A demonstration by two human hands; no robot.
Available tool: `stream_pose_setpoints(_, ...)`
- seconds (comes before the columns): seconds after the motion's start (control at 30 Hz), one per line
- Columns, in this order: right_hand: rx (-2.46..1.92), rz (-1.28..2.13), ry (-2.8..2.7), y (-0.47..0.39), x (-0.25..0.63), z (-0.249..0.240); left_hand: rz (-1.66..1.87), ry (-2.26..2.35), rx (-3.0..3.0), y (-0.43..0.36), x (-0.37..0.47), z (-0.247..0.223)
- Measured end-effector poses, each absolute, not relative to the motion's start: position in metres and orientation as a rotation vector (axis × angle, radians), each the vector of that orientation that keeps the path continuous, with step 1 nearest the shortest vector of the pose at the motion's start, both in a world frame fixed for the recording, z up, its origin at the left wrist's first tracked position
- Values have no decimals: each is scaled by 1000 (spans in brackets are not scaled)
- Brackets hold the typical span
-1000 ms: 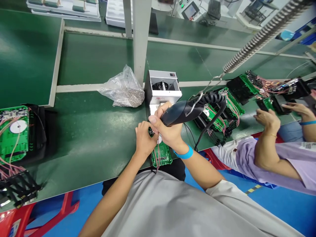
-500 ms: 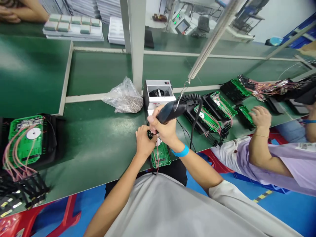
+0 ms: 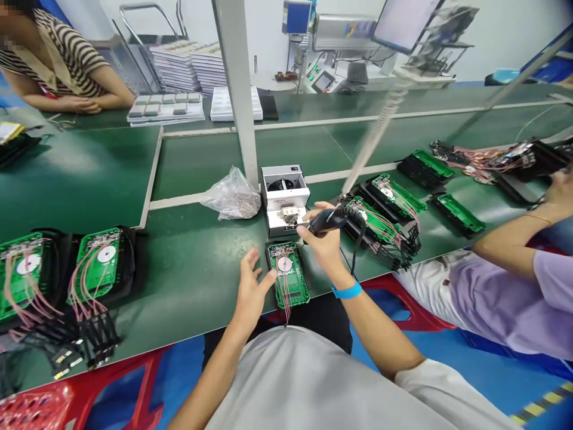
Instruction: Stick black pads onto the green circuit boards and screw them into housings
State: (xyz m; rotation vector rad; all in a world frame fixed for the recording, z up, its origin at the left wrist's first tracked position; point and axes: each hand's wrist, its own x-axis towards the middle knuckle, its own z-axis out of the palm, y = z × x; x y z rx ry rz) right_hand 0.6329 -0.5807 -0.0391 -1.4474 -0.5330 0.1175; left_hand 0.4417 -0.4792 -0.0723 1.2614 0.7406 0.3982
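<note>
In front of me lies a green plastic housing point(image 3: 295, 288) with a small circuit board, a round white disc and pink wires running toward my body. Just left of it my left hand point(image 3: 251, 286) is open, fingers spread, holding nothing. My right hand point(image 3: 329, 248) is wrapped round a black electric screwdriver point(image 3: 329, 220), which hangs from a coiled spring point(image 3: 378, 128). The tool's tip is hard to make out; it is near the front of a white screw feeder point(image 3: 285, 197), behind the housing.
A clear bag of small screws point(image 3: 242, 205) leans left of the feeder. Wired green housings stand at left point(image 3: 105, 272) and right point(image 3: 369, 218). A co-worker's arm point(image 3: 514, 236) is at the right, another person point(image 3: 76, 65) sits across. A post point(image 3: 244, 119) rises behind the bag.
My left hand has moved off the housing's board and opened. My right hand has drawn the screwdriver to the right, away from the housing. The view has shifted; the co-worker's hand has left the right-hand housing.
</note>
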Motion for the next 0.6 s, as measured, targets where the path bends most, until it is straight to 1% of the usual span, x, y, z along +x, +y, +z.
stream_pose_setpoints(0.1, -1631, 205, -346, -612, 616, -57, 289, 763, 971, -490, 419, -59)
stream_pose_setpoints(0.17, -1776, 347, -222, -633, 597, -71, 248, 784, 818, -496, 416, -52)
stream_pose_setpoints(0.27, -1973, 666, -355, -656, 572, -86, 248, 811, 694, -500, 423, -45)
stream_pose_setpoints(0.37, -2080, 704, -482, -668, 562, -94, 239, 843, 679, -497, 433, -39)
stream_pose_setpoints(0.5, -2090, 717, -447, -672, 569, -113, 136, 870, 839, -489, 442, -43)
stream_pose_setpoints(0.6, -2028, 781, -403, -669, 567, -125, 92, 882, 1329, -489, 447, -53)
